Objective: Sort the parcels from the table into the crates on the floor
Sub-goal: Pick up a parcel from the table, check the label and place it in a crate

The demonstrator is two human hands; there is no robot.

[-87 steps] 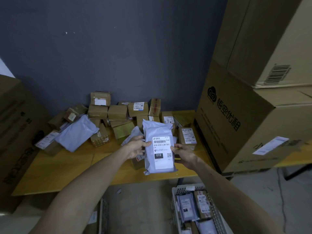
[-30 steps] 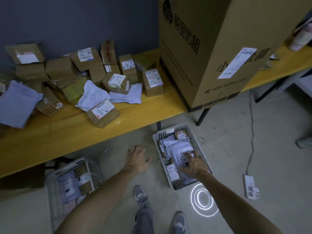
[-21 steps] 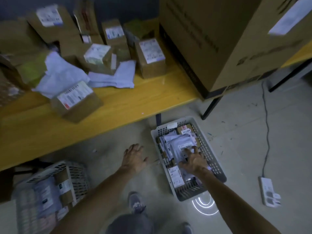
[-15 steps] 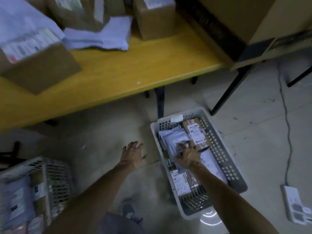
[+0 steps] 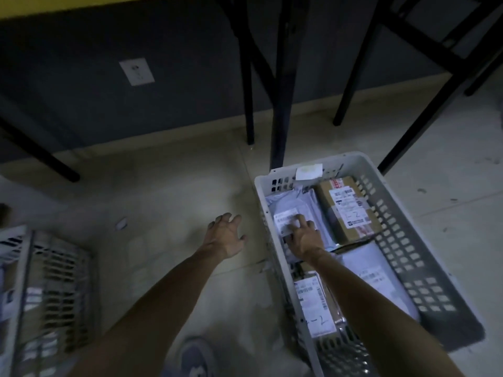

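My right hand (image 5: 304,238) flat on grey bag parcel (image 5: 292,213), pressing, not gripping. Parcel lies in crate (image 5: 402,235) on floor, far left corner. Left hand (image 5: 226,236) loose, holding nothing. Risk: bag slides when I lift off.

Parcels (image 5: 347,210) lie in the right crate (image 5: 413,257); another crate (image 5: 46,289) sits far left
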